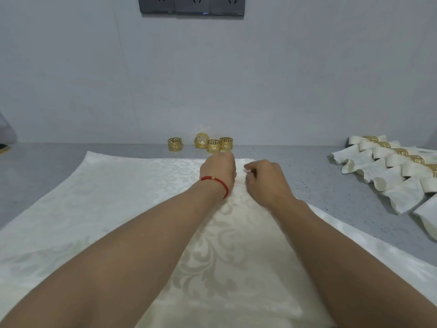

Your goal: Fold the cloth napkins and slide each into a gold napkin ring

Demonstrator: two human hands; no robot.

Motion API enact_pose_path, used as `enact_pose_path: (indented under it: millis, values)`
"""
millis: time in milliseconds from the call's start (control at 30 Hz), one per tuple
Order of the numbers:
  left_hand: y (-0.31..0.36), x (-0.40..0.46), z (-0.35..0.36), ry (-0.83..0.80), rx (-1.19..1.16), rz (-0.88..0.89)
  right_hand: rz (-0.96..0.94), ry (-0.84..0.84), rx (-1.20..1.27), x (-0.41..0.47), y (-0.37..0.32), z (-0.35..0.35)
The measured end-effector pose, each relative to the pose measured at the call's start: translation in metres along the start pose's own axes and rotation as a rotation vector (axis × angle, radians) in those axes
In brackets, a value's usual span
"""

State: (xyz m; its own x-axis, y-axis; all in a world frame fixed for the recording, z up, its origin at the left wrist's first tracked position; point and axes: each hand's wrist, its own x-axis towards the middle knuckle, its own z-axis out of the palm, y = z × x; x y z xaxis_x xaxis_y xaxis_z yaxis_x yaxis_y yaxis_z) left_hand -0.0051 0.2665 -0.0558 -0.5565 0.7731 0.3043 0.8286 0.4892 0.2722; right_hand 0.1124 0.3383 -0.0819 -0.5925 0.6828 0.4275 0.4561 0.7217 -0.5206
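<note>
A large cream napkin [99,209] with a pale leaf pattern lies spread flat on the grey table. Both my arms reach over it to its far right corner. My left hand [218,168], with a red cord on the wrist, has its fingers curled down at the far edge of the cloth. My right hand [264,177] sits just beside it, fingers curled, pinching the cloth near the corner. Several loose gold napkin rings [175,144] stand by the wall just beyond my hands, one of them lying on its side [201,140].
At the right, a row of several rolled napkins in gold rings [387,166] lies on the grey table [319,185]. Another folded cloth [428,218] is at the right edge. Grey wall sockets [192,4] sit high on the wall.
</note>
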Motion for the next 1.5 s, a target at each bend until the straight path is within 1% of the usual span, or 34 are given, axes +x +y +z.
enact_pose_path:
  millis: [67,167,267,367,400,467,533,567,667,700,800,867,967,1067,1133,1233,1367,1433,1500]
  values:
    - [-0.001,0.005,-0.002,-0.018,-0.008,0.023,0.042,0.034,0.02,0.003,0.002,-0.001]
    - [0.0,0.005,-0.006,-0.059,0.09,0.142,-0.003,-0.021,-0.041,0.007,0.001,-0.002]
    - [-0.002,-0.002,-0.009,0.014,0.202,0.269,-0.032,-0.02,-0.113,0.006,-0.002,-0.005]
    - [-0.006,-0.008,-0.011,0.102,0.42,0.48,-0.132,0.016,-0.272,0.002,-0.006,-0.009]
    - [-0.007,-0.01,-0.013,0.104,0.47,0.54,-0.153,0.002,-0.318,0.001,-0.007,-0.011]
    - [-0.009,-0.013,-0.018,0.081,0.502,0.586,-0.169,-0.033,-0.36,-0.001,-0.007,-0.014]
    - [-0.013,-0.013,-0.016,0.046,0.454,0.562,-0.168,-0.065,-0.331,-0.001,-0.005,-0.017]
    - [-0.016,-0.014,-0.013,0.036,0.37,0.515,-0.158,-0.081,-0.301,-0.002,-0.005,-0.018]
    - [-0.026,-0.018,-0.002,0.065,-0.042,0.296,-0.065,-0.067,-0.2,-0.005,-0.008,-0.017]
    - [-0.029,-0.02,0.001,0.086,-0.145,0.235,-0.031,-0.051,-0.171,-0.005,-0.008,-0.015]
    - [-0.034,-0.021,0.008,0.114,-0.315,0.126,0.037,-0.012,-0.07,0.0,-0.002,-0.012]
    - [-0.033,-0.021,0.007,0.107,-0.371,0.1,0.044,-0.037,-0.028,0.004,0.004,-0.011]
    - [-0.032,-0.02,0.007,0.115,-0.35,0.1,0.014,-0.081,0.016,0.007,0.007,-0.011]
    - [-0.03,-0.018,0.01,0.085,-0.21,0.175,-0.037,-0.108,-0.019,0.007,0.007,-0.012]
    - [-0.029,-0.017,0.01,0.081,-0.106,0.219,-0.095,-0.087,-0.092,0.006,0.007,-0.014]
    - [-0.028,-0.021,0.004,0.101,-0.034,0.238,-0.2,-0.045,-0.228,0.003,0.003,-0.016]
    - [-0.023,-0.025,-0.008,0.111,0.113,0.294,-0.286,-0.07,-0.355,0.001,-0.003,-0.021]
    - [-0.02,-0.024,-0.016,0.048,0.167,0.356,-0.299,-0.131,-0.34,0.002,-0.005,-0.027]
    - [-0.019,-0.021,-0.022,-0.093,0.137,0.372,-0.25,-0.215,-0.232,0.004,-0.003,-0.033]
